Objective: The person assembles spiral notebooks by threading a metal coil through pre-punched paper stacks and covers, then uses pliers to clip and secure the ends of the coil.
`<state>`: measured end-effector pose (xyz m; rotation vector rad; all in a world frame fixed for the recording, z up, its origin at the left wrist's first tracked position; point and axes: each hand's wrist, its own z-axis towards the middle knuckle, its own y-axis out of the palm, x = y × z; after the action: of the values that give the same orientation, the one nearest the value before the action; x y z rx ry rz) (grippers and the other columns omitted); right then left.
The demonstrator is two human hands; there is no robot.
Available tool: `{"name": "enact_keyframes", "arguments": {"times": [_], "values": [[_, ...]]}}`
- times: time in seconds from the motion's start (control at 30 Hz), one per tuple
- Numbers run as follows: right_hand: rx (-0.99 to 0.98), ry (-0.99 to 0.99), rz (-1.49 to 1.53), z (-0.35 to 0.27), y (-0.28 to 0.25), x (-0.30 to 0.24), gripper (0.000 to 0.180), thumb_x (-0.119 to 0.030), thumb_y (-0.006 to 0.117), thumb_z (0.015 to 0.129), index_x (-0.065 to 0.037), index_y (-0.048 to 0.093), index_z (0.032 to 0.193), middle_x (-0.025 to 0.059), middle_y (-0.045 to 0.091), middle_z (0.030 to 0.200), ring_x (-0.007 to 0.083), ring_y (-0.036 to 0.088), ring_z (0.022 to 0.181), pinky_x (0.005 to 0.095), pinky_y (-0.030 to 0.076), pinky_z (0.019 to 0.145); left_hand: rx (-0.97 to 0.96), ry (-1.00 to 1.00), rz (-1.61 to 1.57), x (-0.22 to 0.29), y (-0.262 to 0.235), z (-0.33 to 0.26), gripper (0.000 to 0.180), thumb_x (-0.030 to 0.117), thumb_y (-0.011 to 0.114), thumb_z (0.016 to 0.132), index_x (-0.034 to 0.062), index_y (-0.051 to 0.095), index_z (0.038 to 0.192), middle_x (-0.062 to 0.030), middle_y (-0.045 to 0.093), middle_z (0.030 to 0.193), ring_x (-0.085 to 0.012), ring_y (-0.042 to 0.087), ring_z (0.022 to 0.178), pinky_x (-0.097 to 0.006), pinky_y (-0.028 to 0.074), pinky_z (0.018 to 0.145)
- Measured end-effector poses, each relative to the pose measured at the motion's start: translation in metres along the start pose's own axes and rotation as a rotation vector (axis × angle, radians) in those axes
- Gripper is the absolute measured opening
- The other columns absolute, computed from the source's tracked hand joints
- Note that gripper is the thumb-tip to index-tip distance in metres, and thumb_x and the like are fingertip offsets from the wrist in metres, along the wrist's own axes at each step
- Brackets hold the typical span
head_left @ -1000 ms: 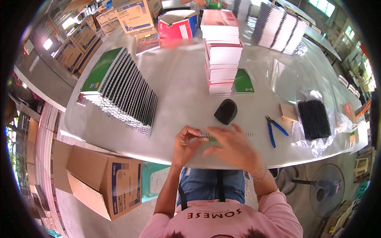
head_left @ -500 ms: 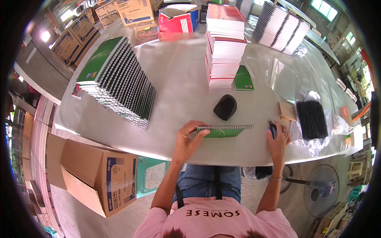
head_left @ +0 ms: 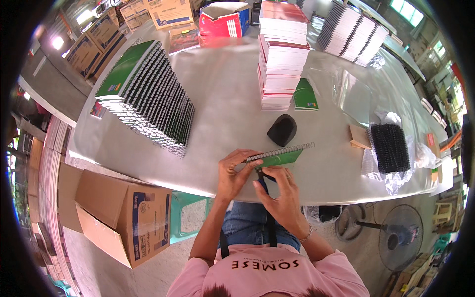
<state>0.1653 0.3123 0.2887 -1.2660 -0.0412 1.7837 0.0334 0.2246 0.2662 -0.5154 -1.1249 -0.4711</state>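
Green spiral notebook was pinched at its left end by the left hand | right hand gripped blue-handled pliers just below it | rightward, crumpled plastic wrap held black coils | lower left, open carton stood, contents hidden

This looks to me like a bookbinding workshop: coil-bound notebooks rise in a tall stack on the broad worktable, near a bundle of black coils. Brown cartons crowd behind, and a large fan stands over the bare, grey floor.
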Motion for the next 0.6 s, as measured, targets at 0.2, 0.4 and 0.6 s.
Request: {"name": "enact_keyframes", "arguments": {"times": [0.2, 0.4, 0.6], "values": [[0.05, -0.093, -0.096, 0.003, 0.019, 0.005, 0.033, -0.014, 0.076, 0.08, -0.003, 0.062, 0.108, 0.0131, 0.065, 0.104, 0.0312, 0.062, 0.09, 0.0403, 0.048, 0.079, 0.016, 0.065, 0.008, -0.009, -0.003, -0.004, 0.023, -0.006, 0.066, 0.079, 0.0025, 0.075, 0.098, -0.0105, 0.073, 0.101, -0.0215, 0.068, 0.094, -0.032, 0.054, 0.084], [0.084, -0.066, -0.04, -0.001, 0.022, 0.007, 0.03, -0.012, 0.076, 0.08, -0.002, 0.063, 0.105, 0.0134, 0.067, 0.099, 0.0309, 0.065, 0.082, 0.0382, 0.051, 0.07, 0.017, 0.032, 0.017, -0.008, 0.0, -0.007, 0.027, -0.008, 0.062, 0.077, 0.0027, 0.075, 0.098, -0.0107, 0.073, 0.103, -0.0224, 0.069, 0.095, -0.032, 0.055, 0.084], [-0.279, 0.733, 0.986, 0.005, -0.001, -0.003, 0.02, -0.018, 0.066, 0.094, -0.003, 0.058, 0.105, 0.0089, 0.065, 0.094, 0.0196, 0.065, 0.079, 0.0322, 0.052, 0.066, 0.044, -0.002, 0.078, -0.004, 0.0, -0.013, 0.027, -0.007, 0.061, 0.076, 0.0026, 0.075, 0.098, -0.0112, 0.073, 0.101, -0.0229, 0.069, 0.092, -0.032, 0.055, 0.082]]}}
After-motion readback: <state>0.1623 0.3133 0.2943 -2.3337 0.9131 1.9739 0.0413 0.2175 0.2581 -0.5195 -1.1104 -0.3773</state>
